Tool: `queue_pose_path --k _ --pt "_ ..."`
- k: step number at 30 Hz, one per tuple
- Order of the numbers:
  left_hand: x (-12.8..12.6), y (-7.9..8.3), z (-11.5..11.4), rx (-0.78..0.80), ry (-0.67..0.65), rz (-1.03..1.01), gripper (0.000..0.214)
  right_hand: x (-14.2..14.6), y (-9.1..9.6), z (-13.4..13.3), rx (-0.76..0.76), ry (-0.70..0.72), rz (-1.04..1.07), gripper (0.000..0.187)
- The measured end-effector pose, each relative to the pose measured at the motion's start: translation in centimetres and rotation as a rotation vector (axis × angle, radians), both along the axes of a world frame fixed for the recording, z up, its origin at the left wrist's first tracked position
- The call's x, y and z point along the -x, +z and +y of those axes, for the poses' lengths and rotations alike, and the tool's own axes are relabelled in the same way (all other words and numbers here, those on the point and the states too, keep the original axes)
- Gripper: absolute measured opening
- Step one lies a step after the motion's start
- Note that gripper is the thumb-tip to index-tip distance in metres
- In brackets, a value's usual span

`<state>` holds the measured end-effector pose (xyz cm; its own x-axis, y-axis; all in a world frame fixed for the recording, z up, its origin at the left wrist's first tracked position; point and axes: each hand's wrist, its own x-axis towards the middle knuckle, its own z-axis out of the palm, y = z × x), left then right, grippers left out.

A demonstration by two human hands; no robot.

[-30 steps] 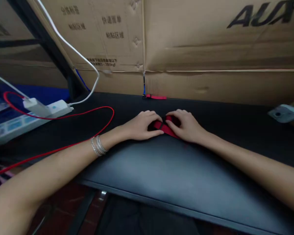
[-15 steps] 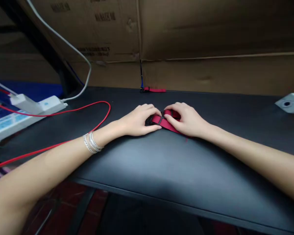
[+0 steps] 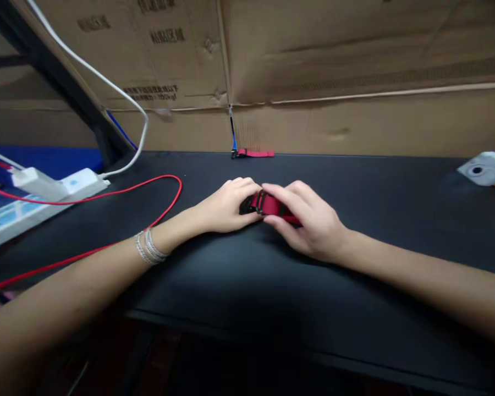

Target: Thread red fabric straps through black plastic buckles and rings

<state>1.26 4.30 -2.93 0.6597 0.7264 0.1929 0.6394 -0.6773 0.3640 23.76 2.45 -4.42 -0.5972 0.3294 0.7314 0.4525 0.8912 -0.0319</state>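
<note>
Between my two hands is a red webbing strap with black buckle hardware, just above the black table. My left hand, a silver bracelet on its wrist, pinches the strap's black buckle end between thumb and fingers. From the other side my right hand grips the strap near a black slider, thumb below and fingers above. Part of the strap runs back under the right palm, where it is hidden.
A second red strap lies at the table's back edge against cardboard. On the left are a white power strip, a red cable and a white cord. A pale device stands at far right.
My right hand has shifted its grip and turned, now holding the strap by its slider with the band raised on edge. My left hand stays on the buckle end. The view has shifted slightly.
</note>
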Motion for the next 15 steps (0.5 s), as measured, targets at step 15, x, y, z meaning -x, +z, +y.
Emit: queue_pose_path --k 15 --pt "0.1 0.0 0.4 0.002 -0.027 0.004 0.040 0.6 0.2 0.7 0.544 0.097 -0.237 0.038"
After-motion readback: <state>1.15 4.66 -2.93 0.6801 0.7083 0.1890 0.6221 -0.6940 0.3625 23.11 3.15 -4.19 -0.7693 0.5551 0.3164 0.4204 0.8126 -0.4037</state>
